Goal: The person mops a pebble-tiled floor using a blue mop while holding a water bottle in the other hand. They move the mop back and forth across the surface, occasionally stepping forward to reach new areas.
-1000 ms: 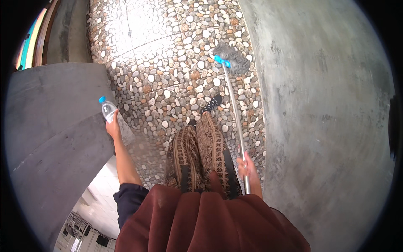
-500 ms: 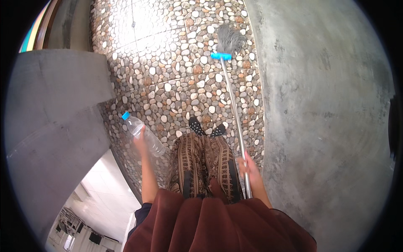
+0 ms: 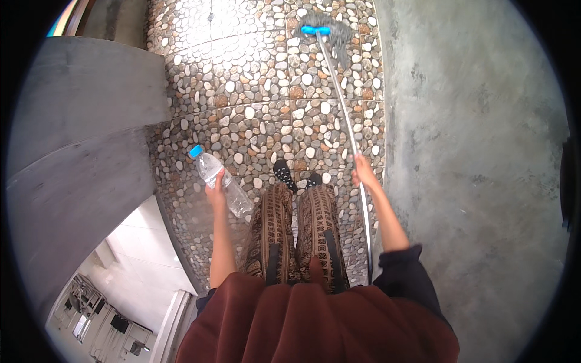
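My left hand (image 3: 216,187) is closed round a clear plastic bottle (image 3: 235,198) with a blue cap, tilted so that the cap points up and left. Inside the bottle, I cannot tell whether there is liquid. On the right, my right hand (image 3: 363,171) grips the silver handle of a mop (image 3: 343,104) partway along its length. A blue clamp (image 3: 316,30) joins that handle to the grey string mop head (image 3: 341,42), which lies spread on the pebble-patterned floor ahead. The handle's near end passes down beside my right leg toward my sleeve.
Pebble-patterned tiles (image 3: 260,130) form a narrow floor between a grey wall (image 3: 466,151) on the right and a grey wall (image 3: 97,97) on the left. My feet in dark spotted socks (image 3: 283,173) stand on it. At lower left, a pale lower area holds a rack (image 3: 85,302).
The mop head has moved farther ahead and its strings have spread sideways. My right hand has reached forward with the handle. The bottle has shifted slightly up and right in view.
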A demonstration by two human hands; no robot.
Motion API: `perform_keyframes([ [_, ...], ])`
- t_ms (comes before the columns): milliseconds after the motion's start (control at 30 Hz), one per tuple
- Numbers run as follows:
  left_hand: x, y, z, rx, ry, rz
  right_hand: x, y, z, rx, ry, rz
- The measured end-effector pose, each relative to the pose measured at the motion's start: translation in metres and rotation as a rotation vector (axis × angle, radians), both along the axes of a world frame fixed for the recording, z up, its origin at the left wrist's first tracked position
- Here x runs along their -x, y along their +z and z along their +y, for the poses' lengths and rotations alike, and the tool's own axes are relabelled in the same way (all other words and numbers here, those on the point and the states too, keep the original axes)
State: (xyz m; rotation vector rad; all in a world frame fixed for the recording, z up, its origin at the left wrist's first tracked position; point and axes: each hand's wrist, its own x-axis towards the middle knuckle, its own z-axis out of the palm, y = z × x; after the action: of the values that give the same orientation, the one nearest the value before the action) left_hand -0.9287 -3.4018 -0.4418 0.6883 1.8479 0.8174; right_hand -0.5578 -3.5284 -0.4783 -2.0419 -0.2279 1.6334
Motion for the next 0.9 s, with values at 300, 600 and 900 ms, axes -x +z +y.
perform_keyframes([
  [300,0.004,0.004,-0.023,-0.056,-0.047,-0.055,-0.021,0.056,-0.142,0.085,0.596,-0.514],
  [600,-0.001,-0.003,-0.074,-0.089,0.004,0.045,-0.013,0.06,-0.131,0.11,0.655,-0.561],
  [900,-0.035,0.016,-0.083,-0.16,0.09,-0.059,-0.007,-0.015,0.077,-0.066,0.787,-0.467],
])
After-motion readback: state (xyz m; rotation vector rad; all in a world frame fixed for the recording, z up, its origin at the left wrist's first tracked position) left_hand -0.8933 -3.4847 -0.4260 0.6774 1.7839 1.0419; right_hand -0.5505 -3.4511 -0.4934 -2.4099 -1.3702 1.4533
